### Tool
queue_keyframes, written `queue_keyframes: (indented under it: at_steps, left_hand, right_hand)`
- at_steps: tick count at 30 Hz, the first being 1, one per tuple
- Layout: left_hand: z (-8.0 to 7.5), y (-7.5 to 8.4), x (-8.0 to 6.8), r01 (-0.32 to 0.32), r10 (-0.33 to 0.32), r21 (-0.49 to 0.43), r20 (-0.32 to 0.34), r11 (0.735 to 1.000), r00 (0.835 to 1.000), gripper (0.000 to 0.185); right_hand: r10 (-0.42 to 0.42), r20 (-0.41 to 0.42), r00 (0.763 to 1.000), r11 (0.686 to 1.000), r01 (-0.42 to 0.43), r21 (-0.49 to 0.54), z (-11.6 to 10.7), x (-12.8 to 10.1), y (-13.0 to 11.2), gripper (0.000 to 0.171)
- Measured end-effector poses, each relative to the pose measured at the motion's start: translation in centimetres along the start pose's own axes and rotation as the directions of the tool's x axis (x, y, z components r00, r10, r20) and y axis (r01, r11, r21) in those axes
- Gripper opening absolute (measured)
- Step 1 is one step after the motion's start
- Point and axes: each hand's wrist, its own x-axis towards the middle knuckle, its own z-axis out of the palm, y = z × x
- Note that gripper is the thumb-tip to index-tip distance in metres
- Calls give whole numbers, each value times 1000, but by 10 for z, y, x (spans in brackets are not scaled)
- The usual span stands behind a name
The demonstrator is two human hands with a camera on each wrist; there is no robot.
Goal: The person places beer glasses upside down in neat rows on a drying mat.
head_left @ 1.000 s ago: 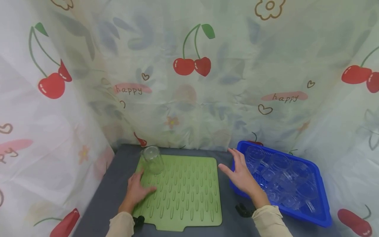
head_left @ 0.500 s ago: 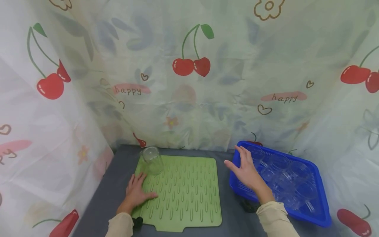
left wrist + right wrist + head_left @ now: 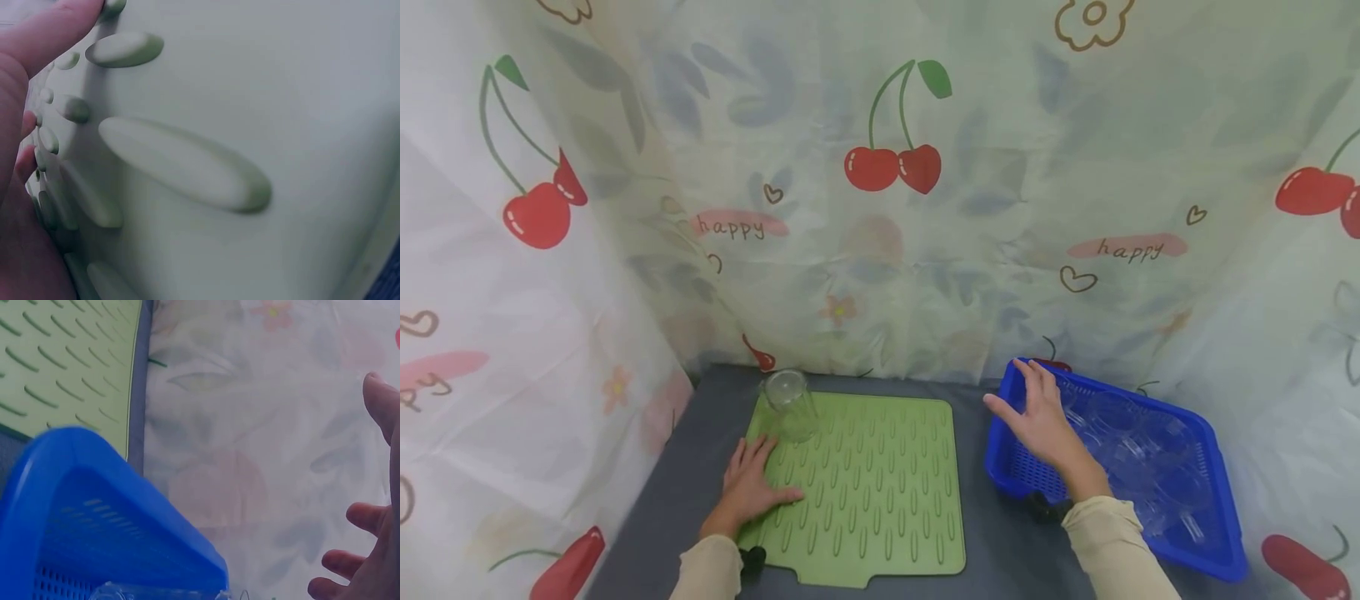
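1. Makeshift recording booth, not a real kitchen: cherry-print curtain [image 3: 895, 208] with "happy" lettering hangs on three sides, closing in the tabletop.
2. Small grey table [image 3: 700, 442] as work surface.
3. Dishwashing-type props: green ribbed drying mat [image 3: 880, 492], one clear glass [image 3: 788, 404] on it, blue plastic basket [image 3: 1195, 550] full of clear glasses.

You wear a long-sleeved top in pale beige; both sleeves [image 3: 707, 567] end at the wrists in plain cuffs. Your left hand [image 3: 748, 492] and right hand [image 3: 1045, 421] are bare, without gloves. A small black device [image 3: 751, 562] sits strapped under each wrist.
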Motion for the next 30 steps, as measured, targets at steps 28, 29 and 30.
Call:
queue_keyframes:
  at_steps: [28, 29, 30]
  left_hand:
    - [1, -1, -1, 5, -5, -22, -23, 1000, 1000, 123]
    - [1, -1, -2, 3, -3, -21, -25, 1000, 1000, 123]
    - [2, -1, -2, -1, 1, -17, -29, 1000, 1000, 123]
  right_hand:
    - [95, -5, 995, 994, -95, -60, -17, 36, 40, 103]
    - [100, -5, 995, 993, -100, -62, -17, 37, 42, 104]
    - [102, -7, 995, 993, -102, -64, -16, 38, 43, 103]
